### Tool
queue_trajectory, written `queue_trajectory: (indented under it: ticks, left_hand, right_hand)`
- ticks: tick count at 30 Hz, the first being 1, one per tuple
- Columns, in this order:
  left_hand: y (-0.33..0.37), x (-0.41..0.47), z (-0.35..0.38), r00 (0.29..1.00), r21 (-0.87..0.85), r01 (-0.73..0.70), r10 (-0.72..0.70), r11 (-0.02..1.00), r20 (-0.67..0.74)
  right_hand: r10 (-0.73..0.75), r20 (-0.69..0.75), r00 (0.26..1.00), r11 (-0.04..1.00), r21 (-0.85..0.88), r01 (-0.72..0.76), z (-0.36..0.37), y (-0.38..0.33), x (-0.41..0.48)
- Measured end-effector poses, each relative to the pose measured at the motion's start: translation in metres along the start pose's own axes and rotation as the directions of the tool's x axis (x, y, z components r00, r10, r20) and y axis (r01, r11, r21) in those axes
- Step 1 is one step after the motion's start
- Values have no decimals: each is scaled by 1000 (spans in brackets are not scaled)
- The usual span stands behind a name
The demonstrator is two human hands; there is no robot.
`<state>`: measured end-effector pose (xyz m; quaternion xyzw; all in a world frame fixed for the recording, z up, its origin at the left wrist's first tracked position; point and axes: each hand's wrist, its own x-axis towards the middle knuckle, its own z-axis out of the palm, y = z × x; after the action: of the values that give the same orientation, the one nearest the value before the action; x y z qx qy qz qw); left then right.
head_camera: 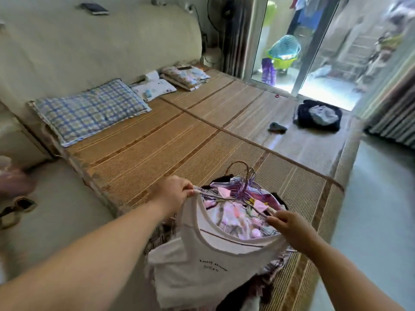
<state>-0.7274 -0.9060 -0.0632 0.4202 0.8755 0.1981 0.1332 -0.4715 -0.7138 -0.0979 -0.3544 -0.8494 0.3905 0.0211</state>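
Item under handling: one white T-shirt (pixel 202 265), held over the near end of the bamboo mat (pixel 157 153) that covered the bed.

Left hand (pixel 175 195): fingers curled, gripping the shirt's shoulder seam at the collar. A thin hanger arm lay at the fingertips. Whether it sat inside the shirt could not be determined.

Right hand (pixel 289 227): fingers pinched on the opposite shoulder of the same shirt.

Orientation: the shoulder line ran between the two hands, slanting across the mat's width, with the left end farther from the person. The neck opening was stretched wide and faced up. The long axis, collar to hem, ran from the mat toward the person, hem end nearest. The small dark chest print faced up.

Beneath the collar, on the mat's near end, lay a pile of pink and lilac clothes (pixel 235 216). Its bunched hanger hooks (pixel 240 173) stood toward the mat's middle.

Other items noted:
- A blue checked pillow (pixel 89 111) lay at the mat's head end, left side.
- A white printed pillow (pixel 155 88) and a floral pillow (pixel 186 76) lay farther along that same end.
- A dark bundle (pixel 318 116) sat at the mat's far right corner, with a small grey item (pixel 277 127) just beside it on the mat.
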Motion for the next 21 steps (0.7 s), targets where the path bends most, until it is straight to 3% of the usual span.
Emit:
queue_trajectory:
  ticks: [3,7,12,18,21]
  left_hand:
    - [17,32,33,996,-32,90,-90,995,13]
    - [21,70,75,971,67,241,-241,968,-4]
    - [12,115,112,937,150,326,-340,933,82]
    - [1,144,155,904,229,304,-356,925,237]
    - [-3,133,174,891,234,277,-340,932,300]
  right_hand:
    - [109,-40,993,993,-35,-110,1,34,16]
    - [186,-31,982,982,-14,-186,12,67,55]
    - [203,30,979,978,-63,-201,29,100,110]
    - [260,131,957,966,-15,-260,58,128,166]
    - [235,175,956,962,-184,-202,72,130,177]
